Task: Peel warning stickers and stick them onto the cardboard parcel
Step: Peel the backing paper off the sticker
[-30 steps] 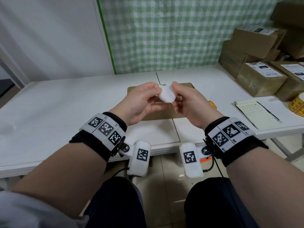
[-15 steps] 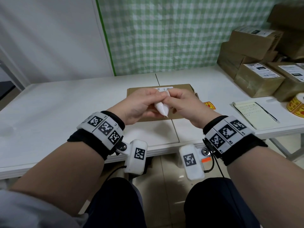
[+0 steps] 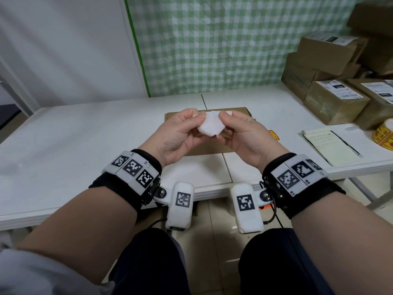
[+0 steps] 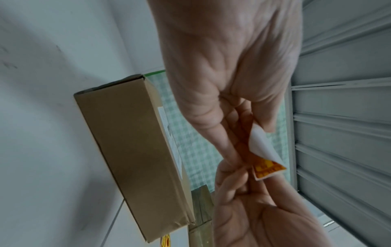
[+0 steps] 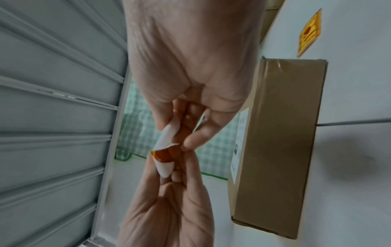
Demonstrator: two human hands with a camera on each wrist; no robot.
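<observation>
A warning sticker [image 3: 210,127] with its white backing toward me hangs above the flat cardboard parcel [image 3: 236,111] on the white table. My left hand [image 3: 200,120] pinches its left edge and my right hand [image 3: 225,118] pinches its right edge. In the left wrist view the white backing [image 4: 262,145] curls away from the orange printed face [image 4: 267,168], with the parcel [image 4: 131,150] beside the hands. The right wrist view shows the same sticker [image 5: 166,135] bent between both hands' fingertips, its orange face [image 5: 162,154] inside the fold, and the parcel [image 5: 279,133] lying on the table.
A loose orange sticker [image 3: 273,135] lies on the table right of the parcel. Farther right are a notepad [image 3: 331,145], a roll of stickers [image 3: 385,133] and stacked labelled boxes [image 3: 336,99]. The table's front edge [image 3: 212,188] runs just ahead of my wrists.
Half a second ago the sticker was turned edge-on and held lower over the parcel. Now both hands have lifted it and its white back faces me again.
</observation>
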